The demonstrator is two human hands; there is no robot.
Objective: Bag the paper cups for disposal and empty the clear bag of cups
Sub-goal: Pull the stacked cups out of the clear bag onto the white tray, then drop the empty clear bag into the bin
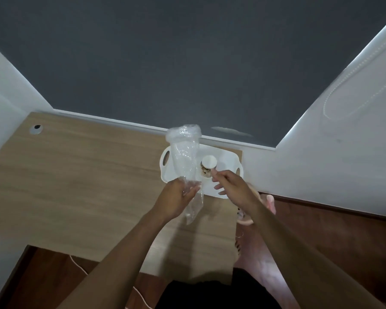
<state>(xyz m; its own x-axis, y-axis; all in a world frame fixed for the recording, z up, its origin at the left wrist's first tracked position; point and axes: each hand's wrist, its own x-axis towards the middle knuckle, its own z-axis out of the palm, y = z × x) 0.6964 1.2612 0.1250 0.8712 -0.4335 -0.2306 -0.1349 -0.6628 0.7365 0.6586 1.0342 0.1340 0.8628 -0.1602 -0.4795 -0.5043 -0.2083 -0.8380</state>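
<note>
Over wooden desk [76, 175], cups [207, 167] touch right hand [230, 186] fingertips.

Dim room, soft overall. Bright strip of light along the right wall [343, 63]. My arms cast faint shadows on the desk [76, 175]. Glare on the clear bag [184, 148]. Wide-angle bending at edges.

Can't tell what's printed on the paper cup [206, 168], too blurry; tray [228, 159] partly hidden behind clear bag [184, 157].
</note>
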